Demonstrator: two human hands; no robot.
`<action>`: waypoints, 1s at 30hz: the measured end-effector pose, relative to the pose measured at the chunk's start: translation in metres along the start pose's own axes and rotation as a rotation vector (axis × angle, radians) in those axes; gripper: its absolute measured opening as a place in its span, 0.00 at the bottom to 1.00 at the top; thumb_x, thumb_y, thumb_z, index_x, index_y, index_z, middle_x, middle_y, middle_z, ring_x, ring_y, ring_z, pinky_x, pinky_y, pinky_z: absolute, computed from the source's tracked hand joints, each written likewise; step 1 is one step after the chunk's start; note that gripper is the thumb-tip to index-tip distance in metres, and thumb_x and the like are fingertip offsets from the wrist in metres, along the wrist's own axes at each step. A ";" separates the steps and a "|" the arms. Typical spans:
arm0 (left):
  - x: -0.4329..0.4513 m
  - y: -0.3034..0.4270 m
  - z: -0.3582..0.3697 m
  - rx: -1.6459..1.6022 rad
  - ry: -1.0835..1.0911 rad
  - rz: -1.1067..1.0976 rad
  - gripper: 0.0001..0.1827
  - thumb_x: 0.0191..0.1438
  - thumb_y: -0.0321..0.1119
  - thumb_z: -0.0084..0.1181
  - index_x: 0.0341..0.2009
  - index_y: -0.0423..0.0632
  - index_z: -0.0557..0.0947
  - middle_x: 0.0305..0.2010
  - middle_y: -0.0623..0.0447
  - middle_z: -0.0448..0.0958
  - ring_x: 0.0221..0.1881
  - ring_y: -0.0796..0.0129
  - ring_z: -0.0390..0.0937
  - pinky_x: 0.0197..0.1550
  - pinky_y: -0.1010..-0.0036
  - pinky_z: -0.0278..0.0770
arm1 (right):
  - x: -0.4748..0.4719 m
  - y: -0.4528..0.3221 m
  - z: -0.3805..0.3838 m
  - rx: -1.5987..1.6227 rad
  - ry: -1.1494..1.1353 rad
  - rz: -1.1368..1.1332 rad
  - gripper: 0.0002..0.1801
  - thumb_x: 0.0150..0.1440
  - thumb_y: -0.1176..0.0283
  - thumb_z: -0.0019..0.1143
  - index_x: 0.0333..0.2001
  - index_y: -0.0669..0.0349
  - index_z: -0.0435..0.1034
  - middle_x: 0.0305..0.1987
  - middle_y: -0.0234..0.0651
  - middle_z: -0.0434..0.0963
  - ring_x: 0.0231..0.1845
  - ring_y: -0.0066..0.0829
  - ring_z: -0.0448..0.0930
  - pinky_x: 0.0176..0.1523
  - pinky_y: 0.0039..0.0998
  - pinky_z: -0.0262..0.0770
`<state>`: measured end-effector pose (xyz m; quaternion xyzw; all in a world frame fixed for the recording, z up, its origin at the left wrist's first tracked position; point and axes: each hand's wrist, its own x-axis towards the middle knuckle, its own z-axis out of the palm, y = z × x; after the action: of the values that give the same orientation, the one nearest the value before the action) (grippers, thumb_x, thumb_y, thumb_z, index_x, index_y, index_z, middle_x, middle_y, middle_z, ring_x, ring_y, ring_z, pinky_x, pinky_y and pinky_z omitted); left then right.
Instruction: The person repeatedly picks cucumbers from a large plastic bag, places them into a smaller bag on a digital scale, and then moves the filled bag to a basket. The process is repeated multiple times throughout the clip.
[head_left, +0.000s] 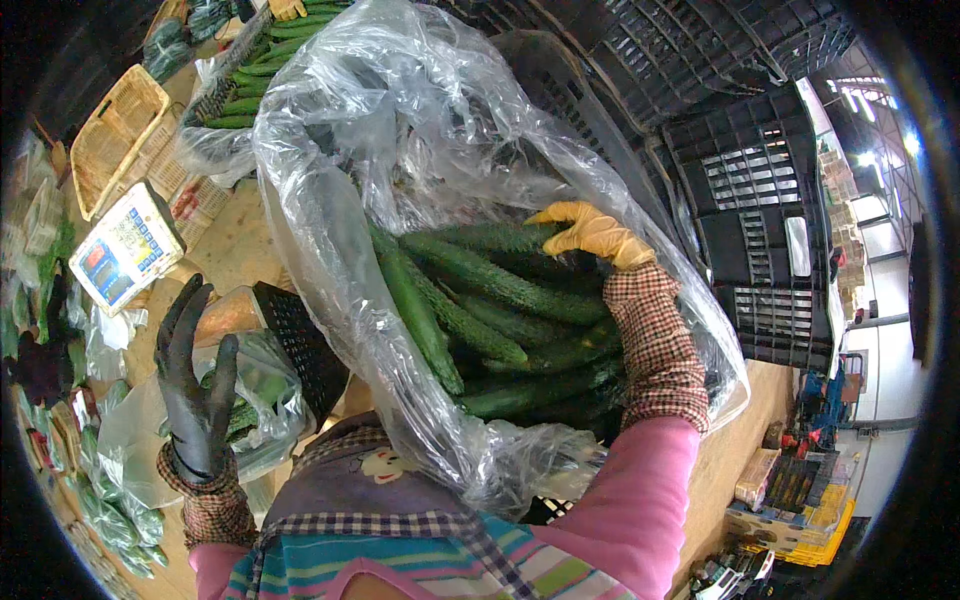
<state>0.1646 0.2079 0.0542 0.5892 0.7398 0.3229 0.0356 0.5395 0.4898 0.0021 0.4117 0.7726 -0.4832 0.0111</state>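
My right hand (600, 234), in a yellow glove, reaches into a crate lined with a clear plastic bag (330, 247). Its spread fingers touch the end of a cucumber (480, 238) on top of the pile; whether they grip it, I cannot tell. Several long green cucumbers (510, 281) lie in the bag. To the left, my left hand (196, 382), in a dark glove, is raised with its fingers apart and holds nothing. Just beside it is a clear bag of green vegetables (266, 397) next to a black perforated crate (300, 349).
A digital scale (127, 247) and a pale plastic basket (120, 139) stand at the left. Another lined crate of cucumbers (240, 105) is at the upper left. Black plastic crates (750, 225) rise at the right. Bagged vegetables (112, 487) lie at the lower left.
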 end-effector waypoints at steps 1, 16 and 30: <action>0.002 0.003 0.001 0.018 -0.012 0.020 0.26 0.44 0.22 0.53 0.51 0.45 0.69 0.55 0.45 0.66 0.57 0.56 0.62 0.58 0.64 0.57 | 0.000 -0.002 0.000 0.064 0.061 -0.075 0.23 0.45 0.71 0.61 0.47 0.64 0.68 0.39 0.39 0.76 0.36 0.26 0.74 0.42 0.27 0.71; 0.041 0.113 0.066 -2.193 -0.322 -0.071 0.28 0.54 0.47 0.46 0.53 0.39 0.65 0.52 0.41 0.68 0.52 0.58 0.66 0.56 0.62 0.60 | -0.069 -0.224 0.019 0.168 0.115 -0.569 0.21 0.54 0.66 0.47 0.47 0.71 0.65 0.36 0.40 0.76 0.38 0.23 0.74 0.47 0.22 0.67; 0.035 0.001 -0.004 -1.894 -0.175 -0.073 0.37 0.43 0.42 0.53 0.54 0.34 0.58 0.37 0.50 0.65 0.34 0.66 0.61 0.37 0.69 0.62 | -0.049 -0.087 0.003 -0.289 -0.211 -0.272 0.17 0.54 0.66 0.48 0.43 0.68 0.70 0.42 0.46 0.74 0.44 0.35 0.74 0.50 0.31 0.66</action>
<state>0.1534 0.2375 0.0693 0.3140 0.1834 0.7416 0.5638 0.5141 0.4402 0.0846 0.2450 0.8767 -0.4050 0.0856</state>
